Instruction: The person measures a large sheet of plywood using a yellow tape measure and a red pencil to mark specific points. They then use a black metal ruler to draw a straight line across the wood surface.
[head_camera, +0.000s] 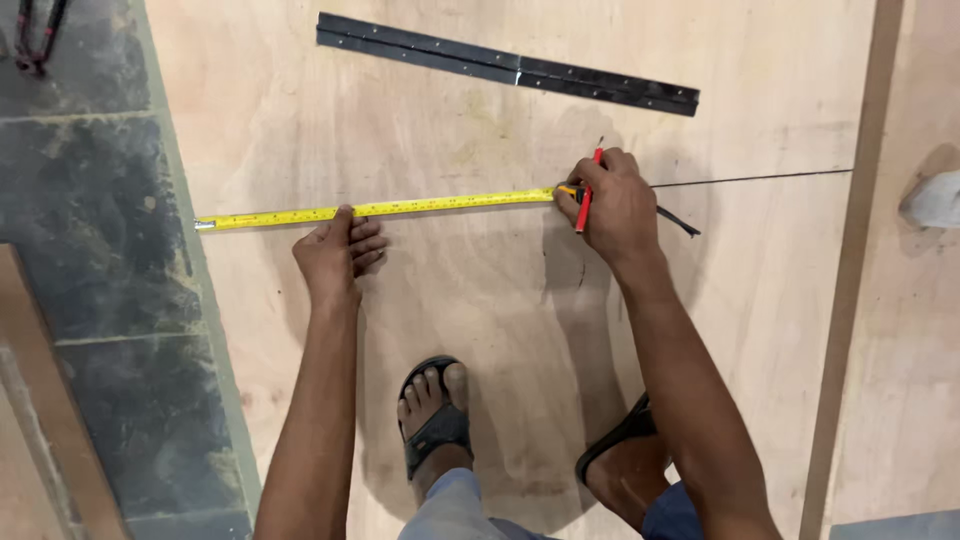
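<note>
The left hand (335, 250) presses the yellow steel measuring tape (375, 208) flat onto the pale plywood sheet (480, 290), while the right hand (615, 205) grips its case end and a red pencil (588, 195).

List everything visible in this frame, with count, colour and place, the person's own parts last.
tape measure: one, yellow, stretched across the plywood from its left edge
pencil: one, red, in the right hand
piano hinge: one, black, top of the sheet
plywood sheet: one, light brown, on the floor
stone floor: dark grey, left
sandals: two, black, on the feet
left hand: pressing the tape
right hand: grip on the pencil at the tape's far end
</note>
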